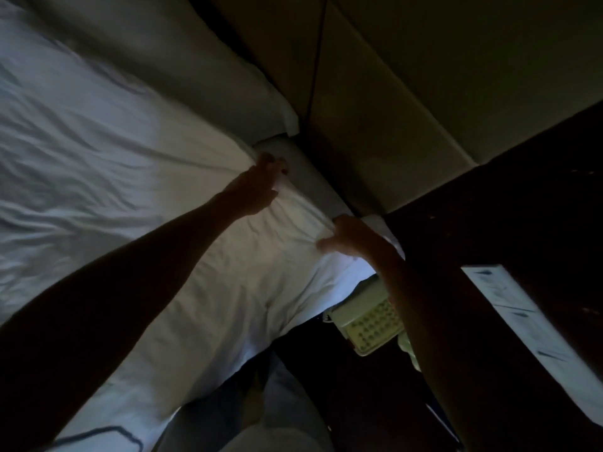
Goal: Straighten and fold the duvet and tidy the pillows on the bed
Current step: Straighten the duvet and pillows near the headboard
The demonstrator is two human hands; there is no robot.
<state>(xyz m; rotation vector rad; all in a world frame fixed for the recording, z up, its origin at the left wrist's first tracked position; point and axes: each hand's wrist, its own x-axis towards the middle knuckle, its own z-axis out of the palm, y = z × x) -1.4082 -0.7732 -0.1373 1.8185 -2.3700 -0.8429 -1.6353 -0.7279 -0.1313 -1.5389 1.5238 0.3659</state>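
A white duvet (137, 164) lies wrinkled across the bed and reaches close to its head end. My left hand (261, 184) grips the duvet's top edge, fingers curled over the hem. My right hand (349, 238) pinches a bunch of the same edge at the corner near the bedside. A white pillow (182, 66) lies along the headboard beyond the duvet edge, with a strip of bare sheet (310, 171) between them.
A padded headboard (408, 93) fills the upper right. A dark bedside table (522, 223) stands to the right with a pale telephone (368, 321) and a printed white sheet (528, 324) on it. My legs show at the bottom by the bed's side.
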